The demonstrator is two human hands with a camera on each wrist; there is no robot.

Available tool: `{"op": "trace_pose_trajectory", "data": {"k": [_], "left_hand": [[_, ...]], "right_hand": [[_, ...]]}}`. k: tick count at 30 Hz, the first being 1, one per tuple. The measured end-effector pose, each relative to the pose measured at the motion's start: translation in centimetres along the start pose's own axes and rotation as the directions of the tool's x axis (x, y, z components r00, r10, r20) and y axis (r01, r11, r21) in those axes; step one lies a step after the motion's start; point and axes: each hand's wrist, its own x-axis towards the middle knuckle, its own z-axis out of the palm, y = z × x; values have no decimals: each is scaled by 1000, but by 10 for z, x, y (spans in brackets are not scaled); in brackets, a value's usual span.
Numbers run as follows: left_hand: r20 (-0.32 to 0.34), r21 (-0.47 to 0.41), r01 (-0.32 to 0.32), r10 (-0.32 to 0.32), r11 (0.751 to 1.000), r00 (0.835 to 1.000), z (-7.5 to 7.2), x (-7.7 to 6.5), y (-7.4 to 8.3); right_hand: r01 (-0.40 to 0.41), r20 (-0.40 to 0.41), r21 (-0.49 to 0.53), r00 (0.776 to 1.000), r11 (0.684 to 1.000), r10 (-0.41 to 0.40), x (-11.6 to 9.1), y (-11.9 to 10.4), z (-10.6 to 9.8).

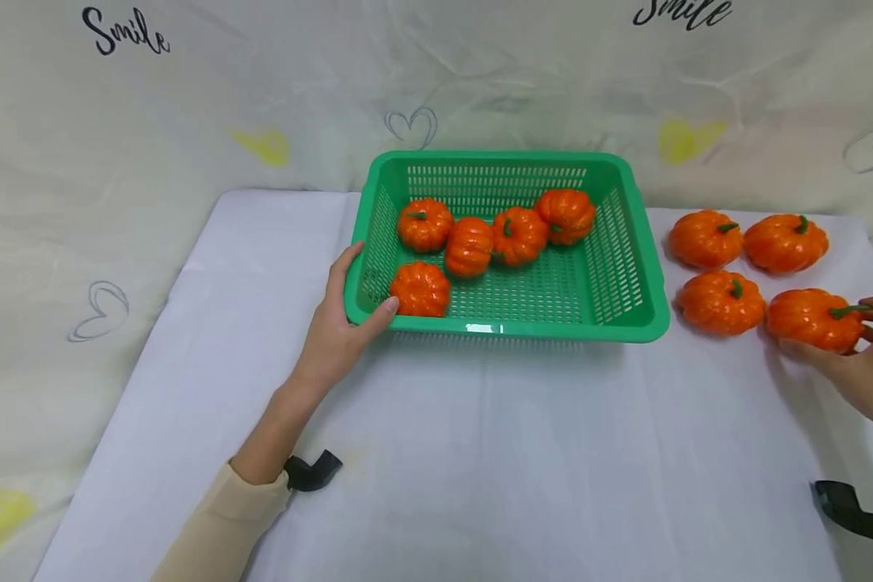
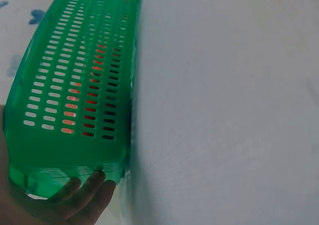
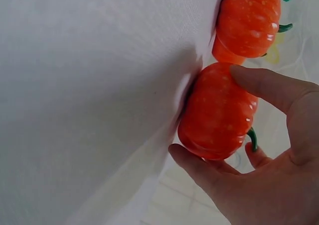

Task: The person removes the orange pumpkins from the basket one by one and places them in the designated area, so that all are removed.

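Observation:
My left hand (image 1: 338,327) grips the near left corner of a green plastic basket (image 1: 647,299), thumb over the rim and fingers against the outer side wall. In the left wrist view, those fingers (image 2: 92,195) lie under the rim on the slotted basket (image 2: 70,148). Several small orange toy pumpkins (image 1: 518,236) sit in the basket, mostly toward its left and back. At the far right, my right hand (image 1: 866,364) holds a pumpkin (image 1: 811,317) with a green stem. The right wrist view has thumb and fingers on opposite sides of this pumpkin (image 3: 217,115), which appears to be resting on the table.
Three more pumpkins, a back left one (image 1: 704,239), a back right one (image 1: 786,244) and a near left one (image 1: 720,303), stand between the basket and the right table edge. A white cloth covers the table (image 1: 480,453). Behind it hangs a patterned sheet (image 1: 298,81).

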Motion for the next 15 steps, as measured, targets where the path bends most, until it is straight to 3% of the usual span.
{"op": "trace_pose_trajectory", "data": {"k": [9,15], "left_hand": [[10,7,14,-14,1000,1000,1,-2,0],[4,10,5,-5,1000,1000,0,-4,0]], "right_hand": [[-44,36,-55,998,998,46,-1,3,-4],[-52,60,-36,997,998,54,1,4,-4]]}}
